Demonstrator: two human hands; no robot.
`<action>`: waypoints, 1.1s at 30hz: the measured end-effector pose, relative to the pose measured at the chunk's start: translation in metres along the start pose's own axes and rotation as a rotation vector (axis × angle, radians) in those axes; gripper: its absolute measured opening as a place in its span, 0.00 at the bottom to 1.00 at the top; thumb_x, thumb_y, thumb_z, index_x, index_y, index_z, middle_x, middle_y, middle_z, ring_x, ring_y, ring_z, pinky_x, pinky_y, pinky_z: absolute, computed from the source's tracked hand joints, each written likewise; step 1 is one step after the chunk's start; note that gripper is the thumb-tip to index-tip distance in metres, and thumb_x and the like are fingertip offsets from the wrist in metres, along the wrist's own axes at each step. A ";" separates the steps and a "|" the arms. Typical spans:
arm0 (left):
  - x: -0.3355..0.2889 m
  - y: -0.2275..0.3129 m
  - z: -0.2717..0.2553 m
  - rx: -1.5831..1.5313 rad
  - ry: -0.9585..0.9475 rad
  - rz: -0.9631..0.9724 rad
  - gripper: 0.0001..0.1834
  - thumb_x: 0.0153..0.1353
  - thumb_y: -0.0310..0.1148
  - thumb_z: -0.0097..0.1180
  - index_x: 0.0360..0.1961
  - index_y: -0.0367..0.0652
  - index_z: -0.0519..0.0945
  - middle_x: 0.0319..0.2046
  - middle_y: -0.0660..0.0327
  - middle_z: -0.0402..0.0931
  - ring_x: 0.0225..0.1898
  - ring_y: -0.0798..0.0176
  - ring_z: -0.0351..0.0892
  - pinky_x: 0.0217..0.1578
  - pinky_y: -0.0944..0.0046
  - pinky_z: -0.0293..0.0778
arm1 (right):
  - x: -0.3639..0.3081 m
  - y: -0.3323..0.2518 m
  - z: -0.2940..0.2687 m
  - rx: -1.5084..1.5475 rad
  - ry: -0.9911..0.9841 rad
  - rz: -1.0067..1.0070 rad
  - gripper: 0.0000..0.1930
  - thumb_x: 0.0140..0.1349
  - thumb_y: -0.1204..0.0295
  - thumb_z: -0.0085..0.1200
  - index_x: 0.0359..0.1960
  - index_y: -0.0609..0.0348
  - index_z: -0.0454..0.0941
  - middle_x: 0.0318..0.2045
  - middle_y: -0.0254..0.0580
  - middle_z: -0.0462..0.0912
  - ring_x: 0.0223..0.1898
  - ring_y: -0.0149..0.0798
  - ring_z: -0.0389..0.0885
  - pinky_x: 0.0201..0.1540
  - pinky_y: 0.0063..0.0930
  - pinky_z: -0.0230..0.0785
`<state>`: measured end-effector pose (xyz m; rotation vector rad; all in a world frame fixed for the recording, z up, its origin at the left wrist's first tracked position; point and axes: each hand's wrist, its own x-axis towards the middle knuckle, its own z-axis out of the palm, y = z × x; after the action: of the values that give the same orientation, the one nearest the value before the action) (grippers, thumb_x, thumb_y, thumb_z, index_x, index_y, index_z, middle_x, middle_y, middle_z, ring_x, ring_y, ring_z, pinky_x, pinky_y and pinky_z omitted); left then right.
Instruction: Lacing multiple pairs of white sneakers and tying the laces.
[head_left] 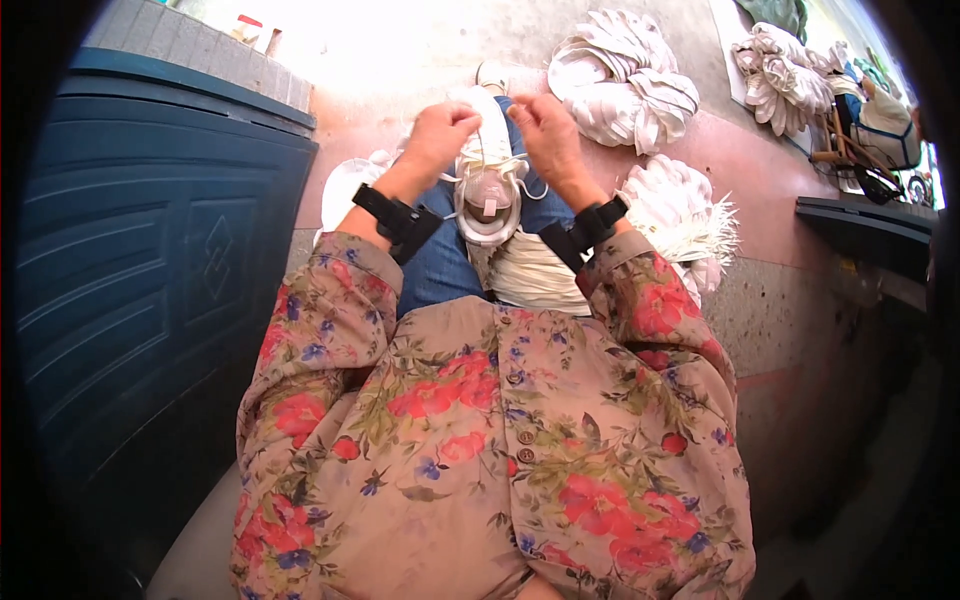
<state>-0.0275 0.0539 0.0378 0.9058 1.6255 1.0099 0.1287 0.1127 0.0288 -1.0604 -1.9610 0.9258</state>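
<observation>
A white sneaker (486, 190) rests between my knees, its toe pointing away and its heel opening toward me. Loose ends of white shoelace (533, 190) hang at both sides of its collar. Over the left side of the shoe, my left hand (441, 137) is closed in a pinch, with a thin length of lace running down from its fingertips. My right hand (551, 140) is across from it, above my right knee, thumb and fingers pressed together; what they grip is too small to make out. A bundle of cream laces (540, 272) lies on my lap under my right wrist.
Piles of white shoe uppers (628, 90) lie on the floor ahead, and another heap with laces (680, 215) is by my right knee. More white pieces (348, 190) show at the left. A dark blue panelled door (165, 220) stands close on my left.
</observation>
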 end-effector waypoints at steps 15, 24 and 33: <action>-0.075 -0.215 -0.173 0.733 0.315 -0.368 0.18 0.51 0.40 0.50 0.33 0.33 0.76 0.34 0.42 0.74 0.39 0.44 0.73 0.39 0.51 0.68 | -0.084 0.007 0.000 -0.916 -0.721 -0.211 0.05 0.42 0.68 0.52 0.17 0.53 0.78 0.22 0.35 0.76 0.32 0.36 0.71 0.34 0.35 0.54; -0.065 -0.142 -0.209 0.968 0.481 -0.430 0.17 0.51 0.43 0.48 0.32 0.38 0.77 0.35 0.45 0.74 0.39 0.43 0.73 0.38 0.49 0.68 | -0.093 0.007 0.001 -0.860 -0.672 -0.190 0.04 0.40 0.72 0.49 0.16 0.54 0.77 0.21 0.36 0.75 0.33 0.38 0.70 0.35 0.37 0.53; -0.116 0.006 -0.193 1.068 0.821 0.180 0.15 0.53 0.38 0.48 0.20 0.35 0.72 0.21 0.44 0.71 0.26 0.41 0.71 0.25 0.51 0.66 | -0.041 -0.043 -0.096 0.965 -0.430 0.654 0.11 0.59 0.66 0.43 0.36 0.60 0.71 0.25 0.30 0.72 0.20 0.24 0.65 0.22 0.17 0.58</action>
<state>-0.1855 -0.0860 0.1166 1.4360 2.9414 0.5854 0.2097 0.0838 0.1018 -0.9252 -1.1141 2.2948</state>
